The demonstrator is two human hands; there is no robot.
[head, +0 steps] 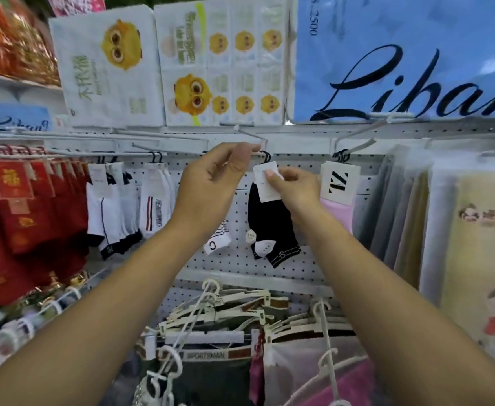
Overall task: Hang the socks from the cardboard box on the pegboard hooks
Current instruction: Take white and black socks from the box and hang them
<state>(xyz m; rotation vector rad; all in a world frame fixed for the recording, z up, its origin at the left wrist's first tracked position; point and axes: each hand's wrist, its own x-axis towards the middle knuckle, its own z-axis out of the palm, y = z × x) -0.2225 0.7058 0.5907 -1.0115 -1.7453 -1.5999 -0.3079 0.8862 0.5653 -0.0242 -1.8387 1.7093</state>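
White plastic hangers (pixel 228 312) with folded clothes sat lowest and nearest, right under both bare forearms. Further up, the right hand (pixel 294 190) was pinching the white card tag (pixel 266 183) on a pair of black socks (pixel 272 230), thumb pressed flat on the card. The left hand (pixel 211 186) had its fingers curled together around the tip of a metal hook (pixel 258 152) — the socks' little black hanger loop (pixel 265 156) was sitting on that hook, so the pair hung against the white pegboard (pixel 299 259). Pink socks (pixel 338 209) were just beside on the right, white socks (pixel 123 206) and red ones (pixel 20 212) off to the left. Up top — a blue pack (pixel 401 57) and white tissue packs (pixel 167 63).
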